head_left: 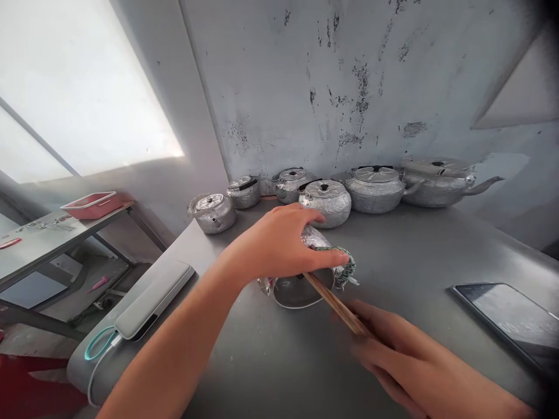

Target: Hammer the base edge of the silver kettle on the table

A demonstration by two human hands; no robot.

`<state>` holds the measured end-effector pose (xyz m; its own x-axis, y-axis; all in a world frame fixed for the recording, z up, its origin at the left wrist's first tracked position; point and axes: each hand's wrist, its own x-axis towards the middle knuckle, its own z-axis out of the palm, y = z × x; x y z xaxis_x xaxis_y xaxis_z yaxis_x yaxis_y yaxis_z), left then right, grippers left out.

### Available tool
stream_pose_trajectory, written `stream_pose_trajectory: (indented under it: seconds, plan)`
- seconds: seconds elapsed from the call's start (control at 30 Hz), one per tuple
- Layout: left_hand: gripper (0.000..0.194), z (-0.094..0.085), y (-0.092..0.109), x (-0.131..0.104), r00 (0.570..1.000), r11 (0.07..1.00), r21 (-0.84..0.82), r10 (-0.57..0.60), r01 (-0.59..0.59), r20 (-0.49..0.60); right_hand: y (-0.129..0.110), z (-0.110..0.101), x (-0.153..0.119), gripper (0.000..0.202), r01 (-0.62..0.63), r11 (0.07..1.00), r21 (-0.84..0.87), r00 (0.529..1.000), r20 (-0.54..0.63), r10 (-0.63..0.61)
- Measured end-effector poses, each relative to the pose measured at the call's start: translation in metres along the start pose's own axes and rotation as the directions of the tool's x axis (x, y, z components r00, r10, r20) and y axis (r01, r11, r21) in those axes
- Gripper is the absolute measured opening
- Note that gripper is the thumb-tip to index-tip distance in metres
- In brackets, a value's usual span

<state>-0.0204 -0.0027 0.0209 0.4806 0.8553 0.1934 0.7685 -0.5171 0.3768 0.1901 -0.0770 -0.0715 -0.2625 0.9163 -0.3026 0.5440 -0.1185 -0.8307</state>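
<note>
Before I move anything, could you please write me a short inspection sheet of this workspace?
Surface: gray table, smooth, with a faint sheen at right.
Job's things: tilted silver pot, mouth toward the camera; wooden stick, far end at the mouth.
Clutter: power bank at left, phone at right, six lidded metal pots near the wall.
Hands: left hand holds the tilted pot; right hand grips the stick.
Cables: white cable plugged into the power bank, beside a teal loop.
Surroundings: wall with dark, worn patches; side table bearing a pink basket.
</note>
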Motion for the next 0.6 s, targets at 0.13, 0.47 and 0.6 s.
stream_pose_trajectory:
  seconds: [0.13, 0.47, 0.6]
  plan:
    - [0.059, 0.010, 0.013, -0.001, 0.999, 0.999, 0.024, 0.031, -0.030, -0.014, -0.028, 0.001, -0.008, 0.037, -0.156, 0.981, 0.118, 0.980, 0.142, 0.139]
    - [0.072, 0.001, 0.012, -0.006, 0.997, 0.999, 0.019, 0.024, -0.025, 0.069, -0.059, 0.013, -0.012, 0.012, -0.442, 0.855, 0.271, 0.886, 0.284, 0.367]
    - [0.071, 0.003, 0.006, 0.000, 0.999, 1.000, -0.024, 0.007, -0.006, 0.051, -0.053, 0.015, -0.013, 0.024, -0.400, 0.877, 0.267, 0.893, 0.329, 0.307]
